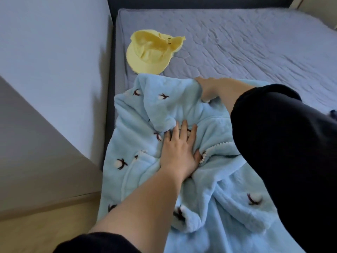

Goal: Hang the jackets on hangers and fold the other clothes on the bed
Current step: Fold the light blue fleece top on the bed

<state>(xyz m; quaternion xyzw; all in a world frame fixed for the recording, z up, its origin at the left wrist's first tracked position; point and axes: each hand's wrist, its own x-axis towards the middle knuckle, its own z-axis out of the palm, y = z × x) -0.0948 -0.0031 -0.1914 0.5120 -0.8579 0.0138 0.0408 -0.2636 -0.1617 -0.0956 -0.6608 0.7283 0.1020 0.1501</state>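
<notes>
A fluffy light-blue garment with small dark-and-white motifs lies spread over the near left part of the bed, its lower end hanging over the bed's edge. My left hand lies flat on its middle, fingers apart, pressing the fabric down. My right hand reaches across to the garment's far edge and grips a fold of it there. Both arms wear black sleeves.
A yellow cap lies upside down on the bed just beyond the garment. A white wall runs along the left, with a grey panel and wooden floor below. A dark item shows at the right edge.
</notes>
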